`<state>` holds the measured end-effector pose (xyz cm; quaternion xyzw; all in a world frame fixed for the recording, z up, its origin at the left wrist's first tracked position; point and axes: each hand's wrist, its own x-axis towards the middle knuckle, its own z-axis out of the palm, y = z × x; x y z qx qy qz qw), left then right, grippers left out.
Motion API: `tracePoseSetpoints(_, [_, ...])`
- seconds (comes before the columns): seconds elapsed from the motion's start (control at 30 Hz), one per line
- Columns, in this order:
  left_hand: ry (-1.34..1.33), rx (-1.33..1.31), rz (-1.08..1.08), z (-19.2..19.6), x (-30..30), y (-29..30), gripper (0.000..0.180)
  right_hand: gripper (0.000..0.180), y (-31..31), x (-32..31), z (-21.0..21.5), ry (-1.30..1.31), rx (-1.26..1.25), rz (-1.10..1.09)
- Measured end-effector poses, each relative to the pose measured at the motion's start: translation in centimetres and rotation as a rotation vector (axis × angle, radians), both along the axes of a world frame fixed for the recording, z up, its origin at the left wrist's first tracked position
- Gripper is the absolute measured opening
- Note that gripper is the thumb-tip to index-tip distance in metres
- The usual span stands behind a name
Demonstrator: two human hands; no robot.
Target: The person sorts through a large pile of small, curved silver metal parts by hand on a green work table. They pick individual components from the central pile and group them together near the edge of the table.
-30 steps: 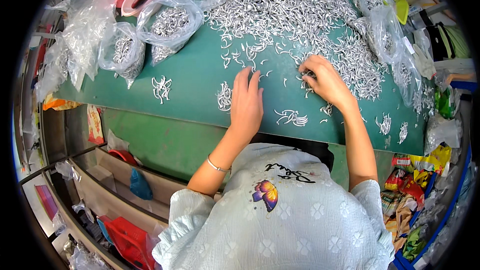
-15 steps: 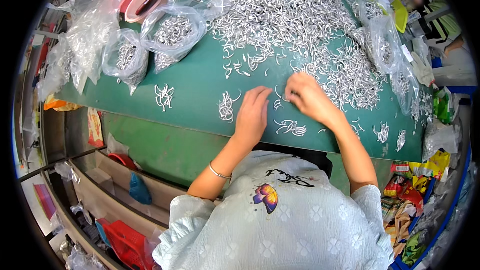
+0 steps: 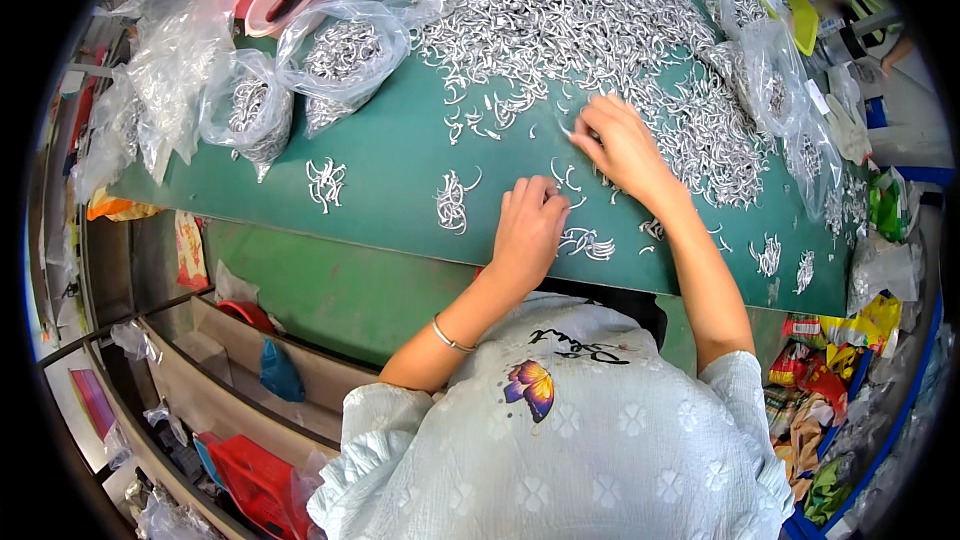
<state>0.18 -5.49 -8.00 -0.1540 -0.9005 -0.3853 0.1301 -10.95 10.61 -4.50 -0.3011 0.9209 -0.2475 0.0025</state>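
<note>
Two hands sorting small silver metal hooks on a green counter (image 3: pixel 390 155).

The left hand (image 3: pixel 527 225) lies palm down, fingers curled loosely over a few loose hooks (image 3: pixel 585 243), just below the big heap of hooks (image 3: pixel 590 20). The right hand (image 3: pixel 622 145) rests at the heap's lower edge, fingers bent onto the pieces; whether they pinch one cannot be told. A small bundle of hooks (image 3: pixel 452 202) lies left of the left hand, and clear bags of hooks (image 3: pixel 340 55) sit left of the heap.
</note>
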Motion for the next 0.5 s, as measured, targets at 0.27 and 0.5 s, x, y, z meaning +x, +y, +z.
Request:
tracePoseSetpoints(0.27, [-0.099,0.042,-0.127,0.9,1.5,-0.5,0.011,0.011,3.3,5.0,1.9,-0.177,0.025,0.201])
tracePoseSetpoints(0.5, [-0.031,0.1,0.02,0.9,0.7,-1.4,0.018,0.015,1.1,4.3,0.1,0.011,-0.104,0.066])
